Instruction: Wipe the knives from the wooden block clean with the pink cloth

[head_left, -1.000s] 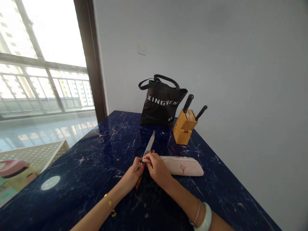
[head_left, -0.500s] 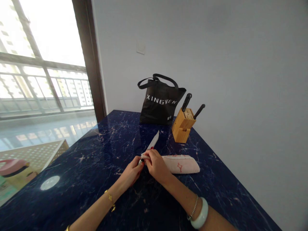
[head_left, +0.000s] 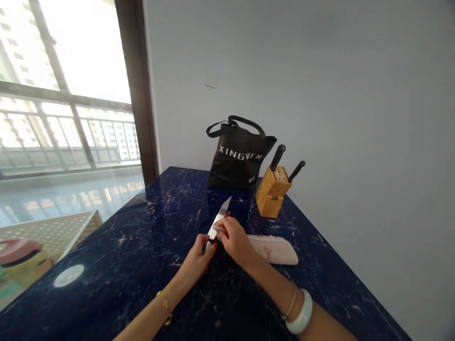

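On a dark blue marble tabletop (head_left: 117, 270) w/ pale pinkish veins, a steel kitchen knife (head_left: 220, 219) is held just above the surface, its blade angled up & away toward the back of the tabletop. Its black handle (head_left: 212, 241) is gripped by the closed left hand (head_left: 195, 259). The heel of the blade is pinched by the closed right hand (head_left: 234, 241), red-painted nails showing; a pale bit is seen btwn the fingers & the steel, too small to identify.

Just right of the right hand, a long pale pink fabric roll (head_left: 273, 250) w/ red stitching is laid flat. Further back, a light wooden knife block (head_left: 272, 192) is placed near the wall, w/ two black-handled knives (head_left: 277, 157) slotted in at a tilt. Just left of the block, a black fabric tote bag (head_left: 240, 161) w/ white "XINGWEN" lettering is stood upright against the wall.

A gold charm bracelet (head_left: 165, 305) is worn on the left wrist; a thin silver chain bracelet (head_left: 289, 303) & a thick white bangle (head_left: 300, 315) are worn on the right. A tall window w/ a dark frame (head_left: 137, 90) is seen to the left.
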A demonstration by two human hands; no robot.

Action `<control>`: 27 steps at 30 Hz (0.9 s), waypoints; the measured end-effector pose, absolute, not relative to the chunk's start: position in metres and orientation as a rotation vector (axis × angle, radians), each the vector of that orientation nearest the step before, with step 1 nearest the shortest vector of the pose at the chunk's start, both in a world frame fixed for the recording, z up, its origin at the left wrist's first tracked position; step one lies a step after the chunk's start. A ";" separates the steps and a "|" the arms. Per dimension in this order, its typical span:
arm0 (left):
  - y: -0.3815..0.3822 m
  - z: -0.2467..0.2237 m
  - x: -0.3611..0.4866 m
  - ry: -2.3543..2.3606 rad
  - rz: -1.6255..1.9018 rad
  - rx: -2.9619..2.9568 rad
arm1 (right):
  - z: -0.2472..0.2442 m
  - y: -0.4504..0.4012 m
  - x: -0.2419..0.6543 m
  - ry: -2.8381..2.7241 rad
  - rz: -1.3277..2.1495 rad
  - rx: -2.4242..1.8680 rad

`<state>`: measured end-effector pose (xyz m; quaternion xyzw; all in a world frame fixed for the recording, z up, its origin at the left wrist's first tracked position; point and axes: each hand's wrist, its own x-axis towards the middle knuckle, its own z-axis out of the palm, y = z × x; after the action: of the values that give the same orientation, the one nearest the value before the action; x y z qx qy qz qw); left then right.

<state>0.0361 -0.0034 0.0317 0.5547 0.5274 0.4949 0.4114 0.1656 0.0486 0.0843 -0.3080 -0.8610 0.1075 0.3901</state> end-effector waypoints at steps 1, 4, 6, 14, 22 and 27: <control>-0.003 0.031 0.035 1.332 1.274 1.455 | 0.081 0.043 0.163 -2.237 0.278 -0.753; -0.006 0.034 0.034 1.364 1.296 1.593 | 0.074 0.039 0.159 -2.245 0.284 -0.775; -0.007 0.036 0.033 1.406 1.263 1.614 | 0.072 0.041 0.159 -2.178 0.300 -0.844; -0.011 0.040 0.035 1.444 1.257 1.592 | 0.071 0.037 0.160 -2.145 0.389 -0.848; -0.015 0.044 0.038 1.444 1.224 1.645 | 0.071 0.054 0.166 -2.150 0.361 -0.845; -0.018 0.045 0.040 1.528 1.140 1.702 | 0.081 0.097 0.174 -1.979 0.274 -1.017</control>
<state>0.0398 -0.0175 0.0452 0.6376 0.5723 0.4270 0.2890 0.1741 0.0966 0.0813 -0.4084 -0.7949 0.1100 0.4350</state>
